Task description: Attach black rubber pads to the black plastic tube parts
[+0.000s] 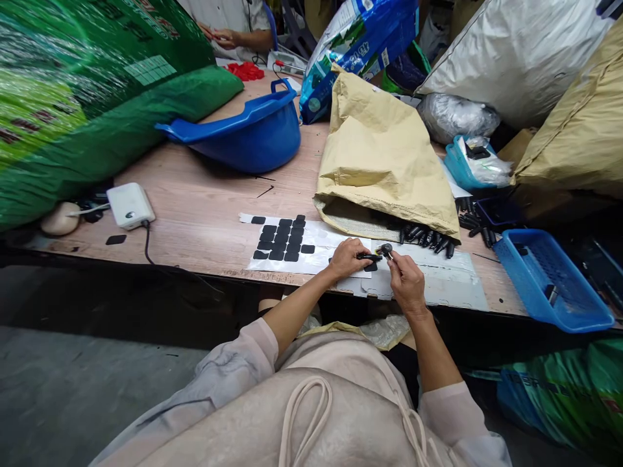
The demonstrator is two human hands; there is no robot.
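Observation:
My left hand (346, 257) is closed around a small black stick-shaped part (368, 257) at the table's front edge. My right hand (405, 277) pinches a small dark round piece (386, 248) at the tip of that part. Both hands hover over white backing sheets (311, 259); just to their left one sheet carries several black rectangular pads (282, 240). A pile of black stick parts (428, 236) spills from a tan paper sack (384, 155) right behind my hands.
A blue basin (253, 133) sits tilted at the back; a blue basket (549, 279) stands at the right edge. A white power adapter (130, 205) with a cable lies at the left. Large green, white and tan sacks crowd the table. Another person's hands (224, 35) work at the far side.

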